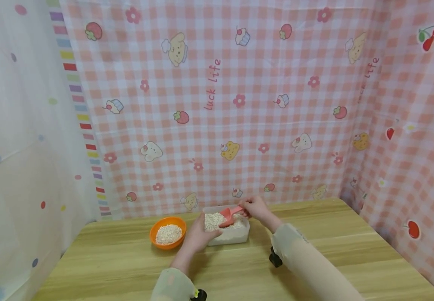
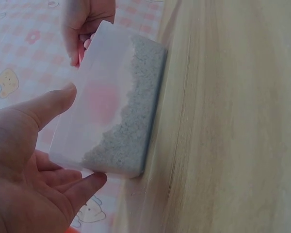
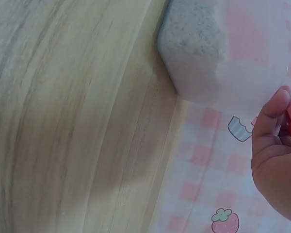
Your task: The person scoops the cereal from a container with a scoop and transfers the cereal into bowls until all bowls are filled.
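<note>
A translucent white plastic box (image 1: pixel 229 238) of pale oat-like flakes (image 1: pixel 214 220) stands on the table, the flakes heaped higher at its left. My right hand (image 1: pixel 254 207) grips the handle of a pink scoop (image 1: pixel 230 216) above the box's right end. The scoop's bowl sits in the flakes, blurred pink through the wall in the left wrist view. My left hand (image 2: pixel 31 160) holds the box's left end, thumb toward the front wall and fingers along the end. Left of that hand is an orange bowl (image 1: pixel 153 238) with more of the flakes.
The wood-grain table (image 1: pixel 239 271) reaches back to a pink checked curtain (image 1: pixel 217 125) just behind the box. A white dotted curtain (image 1: pixel 21 146) hangs at left, and a cherry-print one (image 1: pixel 409 167) at right. Dark wrist devices (image 1: pixel 275 257) sit below both sleeves.
</note>
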Available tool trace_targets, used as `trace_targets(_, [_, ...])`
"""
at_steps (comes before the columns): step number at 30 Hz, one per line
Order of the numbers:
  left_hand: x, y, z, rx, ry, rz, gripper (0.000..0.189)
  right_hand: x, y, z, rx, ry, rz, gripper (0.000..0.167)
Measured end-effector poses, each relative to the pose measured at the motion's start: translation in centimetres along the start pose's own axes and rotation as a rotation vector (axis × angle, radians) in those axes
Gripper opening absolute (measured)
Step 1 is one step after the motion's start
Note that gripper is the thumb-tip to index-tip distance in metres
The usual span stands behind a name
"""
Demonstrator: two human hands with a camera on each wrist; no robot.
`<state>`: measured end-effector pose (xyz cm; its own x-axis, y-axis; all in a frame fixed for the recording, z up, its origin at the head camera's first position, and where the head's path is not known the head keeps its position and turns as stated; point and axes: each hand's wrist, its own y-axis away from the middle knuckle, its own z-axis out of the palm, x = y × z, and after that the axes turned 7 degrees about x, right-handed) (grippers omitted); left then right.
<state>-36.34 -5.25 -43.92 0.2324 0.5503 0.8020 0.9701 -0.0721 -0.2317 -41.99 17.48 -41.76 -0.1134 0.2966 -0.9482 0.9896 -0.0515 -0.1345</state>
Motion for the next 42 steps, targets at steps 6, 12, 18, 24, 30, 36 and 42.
trace_targets(6, [-0.6, 0.0, 0.3, 0.006, 0.013, 0.018, 0.096, 0.7, 0.0, -0.3, -0.034, -0.053, -0.002, 0.023])
trace_targets(12, [-0.8, -0.1, 0.3, 0.005, 0.031, 0.005, 0.097, 1.2, -0.1, -1.4, -0.041, -0.118, 0.028, 0.028])
trace_targets(18, [-0.7, -0.3, 0.3, 0.013, 0.039, -0.008, 0.096, 2.0, -0.5, -3.0, -0.038, -0.161, 0.045, 0.028])
trace_targets(24, [-0.6, -0.1, 0.4, 0.015, 0.054, -0.022, 0.096, 3.2, 0.1, -3.0, -0.015, -0.247, 0.067, 0.028])
trace_targets(30, [-0.3, -0.2, 0.2, 0.021, 0.051, -0.028, 0.095, 3.8, 0.7, -1.9, 0.017, -0.339, 0.081, 0.027])
trace_targets(36, [-0.3, -0.5, 0.0, 0.045, 0.063, 0.000, 0.094, 3.6, 0.8, -1.3, 0.049, -0.409, 0.073, 0.029])
trace_targets(42, [-1.0, 0.0, 0.5, 0.039, 0.051, 0.008, 0.095, 4.3, 1.6, -0.9, 0.066, -0.455, 0.129, 0.030])
